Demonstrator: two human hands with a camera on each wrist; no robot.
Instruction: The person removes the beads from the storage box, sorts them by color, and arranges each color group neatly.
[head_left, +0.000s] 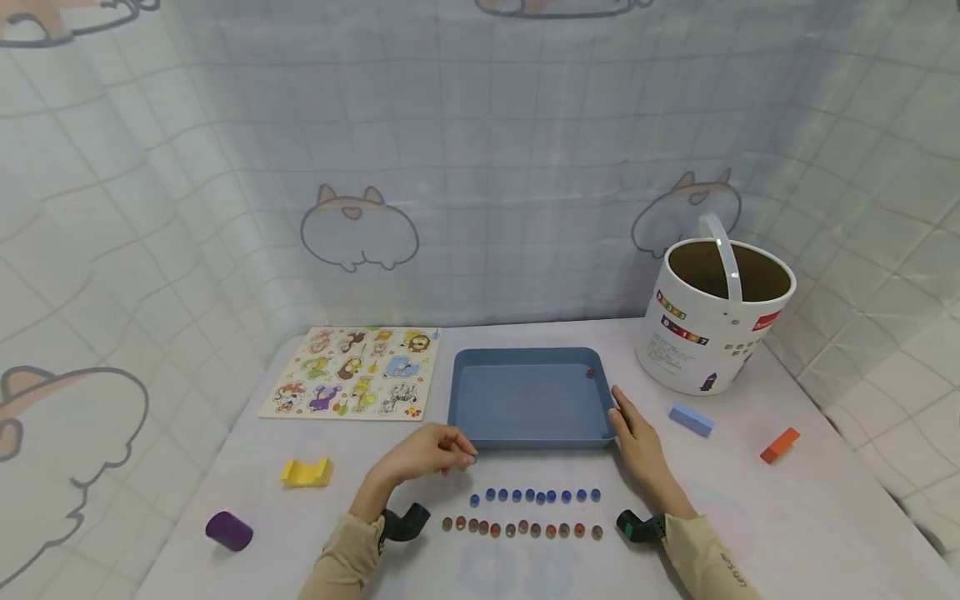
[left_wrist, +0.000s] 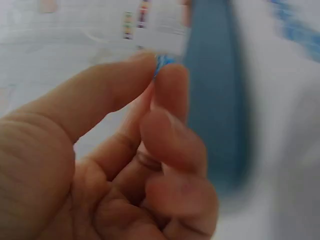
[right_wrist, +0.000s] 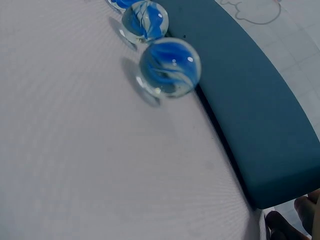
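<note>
Thumb and forefinger of my left hand (head_left: 432, 451) pinch a blue-and-clear glass marble (left_wrist: 164, 62), mostly covered by the fingertips. That hand is just off the front left corner of a shallow blue tray (head_left: 525, 444). My right hand (head_left: 642, 446) rests against the tray's right side with fairly straight fingers; in the right wrist view only dark bits of fingers (right_wrist: 305, 212) show. A row of blue marbles (head_left: 551, 497) lies before the tray, and a row of brownish-red marbles (head_left: 523, 527) nearer me. One dark marble (head_left: 591, 373) sits inside the tray at the back right.
An animal puzzle board (head_left: 352, 372) lies at back left, with a yellow block (head_left: 307, 472) and a purple cylinder (head_left: 229, 531) nearer. At right stand a white bucket (head_left: 697, 333) with a handle, a light blue block (head_left: 692, 419) and an orange block (head_left: 780, 446).
</note>
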